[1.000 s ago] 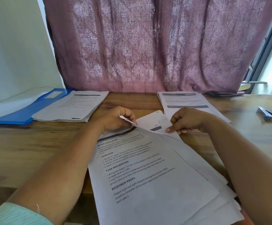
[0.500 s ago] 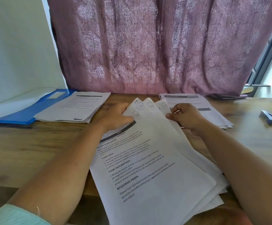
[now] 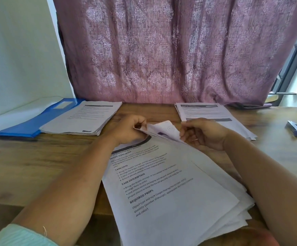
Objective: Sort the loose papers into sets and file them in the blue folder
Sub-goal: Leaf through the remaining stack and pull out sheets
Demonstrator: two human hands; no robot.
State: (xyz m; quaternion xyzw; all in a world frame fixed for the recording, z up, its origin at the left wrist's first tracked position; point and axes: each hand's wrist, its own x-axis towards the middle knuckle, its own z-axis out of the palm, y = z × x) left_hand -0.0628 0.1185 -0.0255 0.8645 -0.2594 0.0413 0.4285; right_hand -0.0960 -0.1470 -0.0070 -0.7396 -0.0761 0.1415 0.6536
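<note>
Top corners of the loose papers folded back again, no longer fanned upright as half a second ago. Pinched by left hand and right hand, fingers curled on the corners. Probably still checking pages; blue folder waiting open far left.

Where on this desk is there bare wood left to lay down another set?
Bare wood shows between the left stack and the right stack, and left of the left hand below the blue folder. The centre is crowded with fanned papers.
</note>
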